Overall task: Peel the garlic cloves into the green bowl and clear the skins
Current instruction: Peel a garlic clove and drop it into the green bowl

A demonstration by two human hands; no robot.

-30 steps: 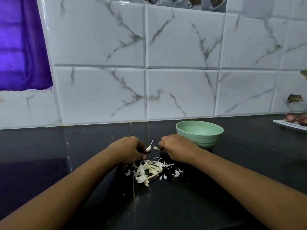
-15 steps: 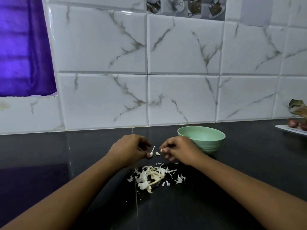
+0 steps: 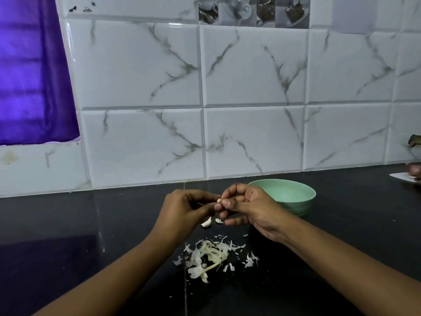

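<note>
- green bowl (image 3: 300, 206): stood upright on the black counter (image 3: 91, 224), close to the tiled wall (image 3: 250, 87) and just behind the right hand. the inside that could be seen was plain pale green. its near left part was hidden by the fingers, so any contents there could not be told.
- white plate (image 3: 404, 177): cut off by the right edge of the view. it carried a reddish round item (image 3: 415, 170), too blurred to name.
- garlic clove (image 3: 219, 200): small and pale, held above the counter and left of the bowl, between the fingertips of both hands.
- left hand (image 3: 186, 210): fingers curled, thumb and forefinger pinching the clove from the left.
- right hand (image 3: 250, 206): thumb and forefinger pinching the same clove from the right, the other fingers loosely bent beneath.
- loose clove (image 3: 206, 223): lay on the counter directly below the hands, with a small pale scrap (image 3: 219, 221) just beside it.
- garlic skins (image 3: 211, 254): a scattered white heap on the counter, nearer the person than the hands and apart from the bowl.
- purple curtain (image 3: 34, 76): hung at upper left.
- change against half a second earlier: both hands had been low over the counter, knuckles up. they had since risen and met around the clove. bowl, skins and loose clove kept their places.
</note>
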